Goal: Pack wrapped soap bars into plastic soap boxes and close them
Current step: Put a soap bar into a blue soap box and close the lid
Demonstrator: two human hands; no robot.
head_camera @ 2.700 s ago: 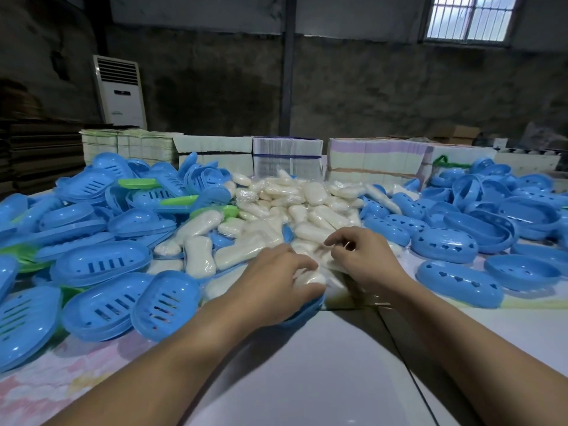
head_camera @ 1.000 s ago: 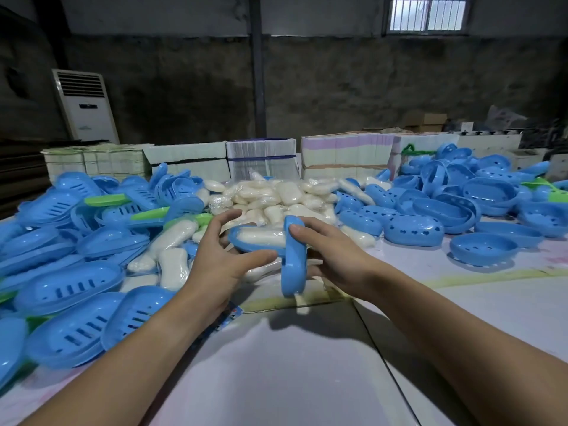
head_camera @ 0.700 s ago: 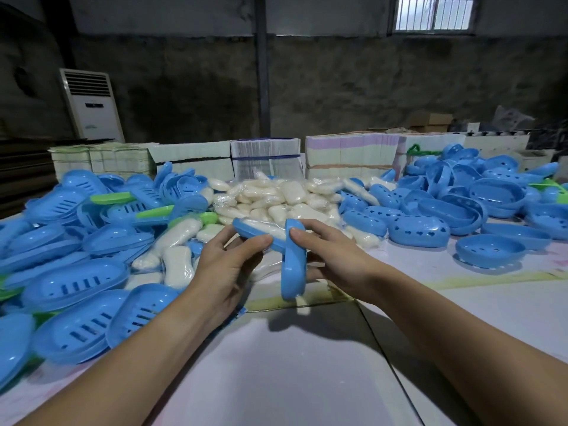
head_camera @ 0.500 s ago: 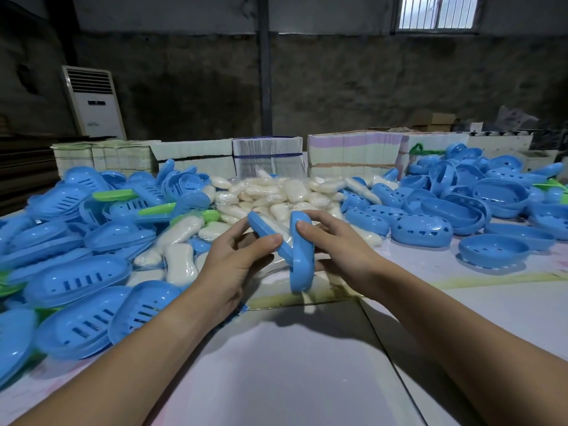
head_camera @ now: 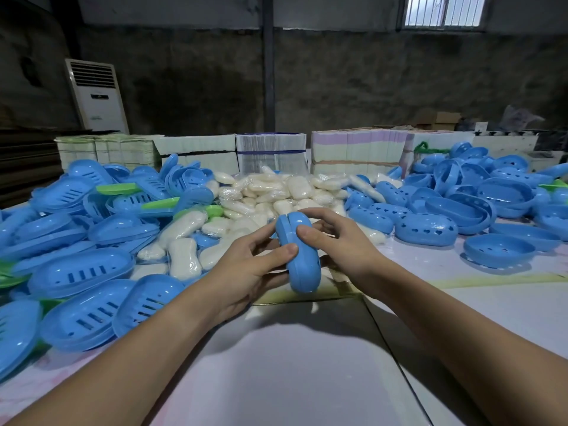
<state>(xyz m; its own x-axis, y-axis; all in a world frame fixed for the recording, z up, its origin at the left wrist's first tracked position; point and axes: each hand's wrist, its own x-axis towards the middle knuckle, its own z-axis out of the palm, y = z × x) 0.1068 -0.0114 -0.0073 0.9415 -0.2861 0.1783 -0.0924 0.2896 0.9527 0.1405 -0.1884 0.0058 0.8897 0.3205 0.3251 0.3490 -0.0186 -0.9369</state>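
Both my hands hold one blue soap box (head_camera: 297,256) on edge above the table, its two halves nearly together with a thin seam at the top. My left hand (head_camera: 246,269) grips it from the left, thumb on its side. From the right, my right hand (head_camera: 338,241) grips it with the thumb on its face and the fingers over the top. The soap inside is hidden. A heap of wrapped white soap bars (head_camera: 276,195) lies just behind my hands.
Slotted blue lids with a few green ones (head_camera: 76,272) pile up at the left. Blue box bases with heart holes (head_camera: 425,229) spread at the right. Stacks of flat cartons (head_camera: 270,152) line the table's far edge. White table surface (head_camera: 292,364) lies in front.
The two halves, held apart at an angle a second ago with the soap showing in one, have swung together. The box now stands on edge between both hands.
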